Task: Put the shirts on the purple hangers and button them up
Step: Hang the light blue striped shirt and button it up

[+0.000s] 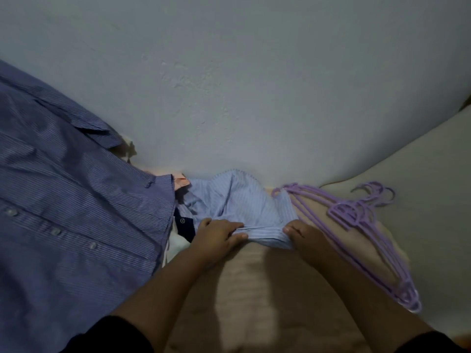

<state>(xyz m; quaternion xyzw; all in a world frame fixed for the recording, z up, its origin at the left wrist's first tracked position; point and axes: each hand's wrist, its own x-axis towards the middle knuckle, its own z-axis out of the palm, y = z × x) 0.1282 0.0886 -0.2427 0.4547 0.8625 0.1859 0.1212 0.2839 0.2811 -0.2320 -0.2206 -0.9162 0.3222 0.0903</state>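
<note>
Left hand: pinches the light blue striped shirt.
Right hand: grips the same hem.
Purple hangers: stacked just right of it.

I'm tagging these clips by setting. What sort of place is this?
Probably a bedroom at home: a soft bed-like surface against a plain wall, loose shirts piled on it, purple hangers beside them.

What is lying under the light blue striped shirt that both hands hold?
Under the light blue shirt, at its left edge, a dark navy garment with a button and white cloth show. How far they extend underneath is covered.
</note>
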